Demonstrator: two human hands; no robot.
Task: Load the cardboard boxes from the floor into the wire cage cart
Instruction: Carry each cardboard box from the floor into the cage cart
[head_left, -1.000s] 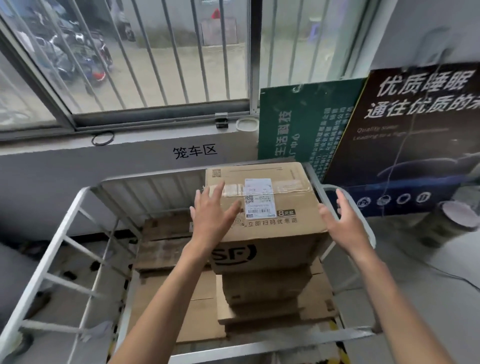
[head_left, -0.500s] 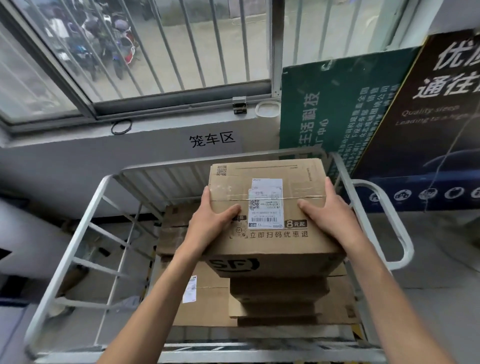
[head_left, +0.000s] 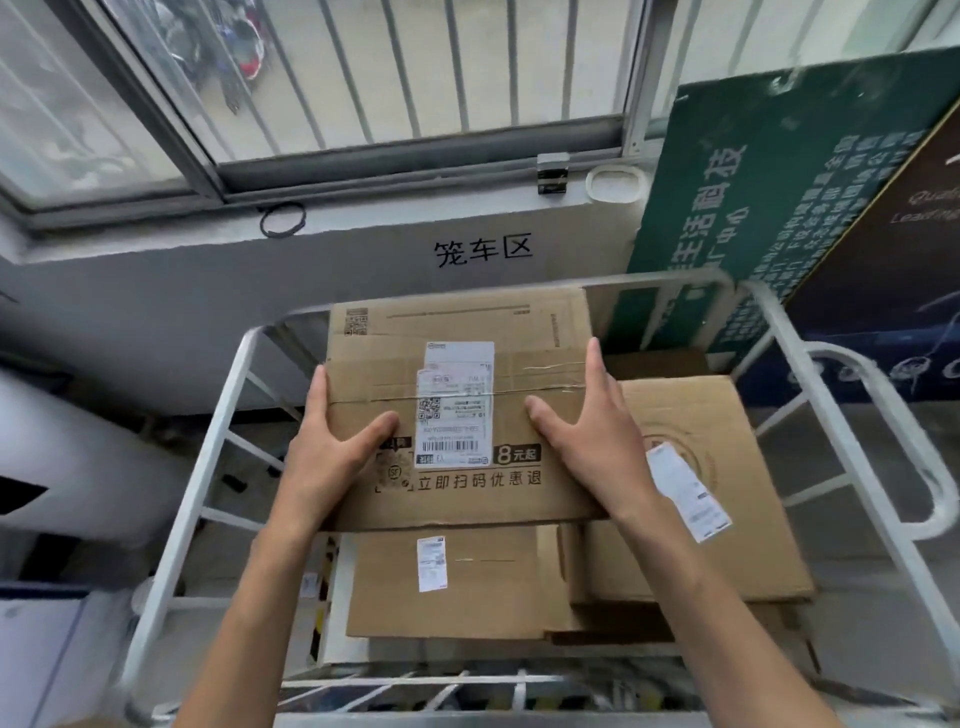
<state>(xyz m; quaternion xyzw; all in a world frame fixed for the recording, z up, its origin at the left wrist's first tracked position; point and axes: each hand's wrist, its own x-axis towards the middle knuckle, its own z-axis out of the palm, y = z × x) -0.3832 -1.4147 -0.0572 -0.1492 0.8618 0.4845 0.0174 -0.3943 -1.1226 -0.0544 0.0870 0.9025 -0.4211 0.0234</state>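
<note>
A brown cardboard box (head_left: 467, 332) with a white shipping label and black print sits highest inside the white wire cage cart (head_left: 202, 467). My left hand (head_left: 332, 447) grips its left edge, thumb on top. My right hand (head_left: 587, 431) grips its right side, thumb on top. Under it lie other cardboard boxes: a low one (head_left: 467, 587) toward me with a small label, and a wide one (head_left: 727, 467) on the right with a loose white label.
The cart stands against a grey wall (head_left: 156, 312) under a barred window (head_left: 363, 78). A green sign board (head_left: 753, 171) and a dark poster (head_left: 893, 234) lean at the right. A white object (head_left: 62, 467) stands at the left. The cart's near rail (head_left: 415, 680) is just below my arms.
My open hands closed onto the top box's two sides. The view moved nearer and more overhead, and the box now sits further left, uncovering the wide box on the right.
</note>
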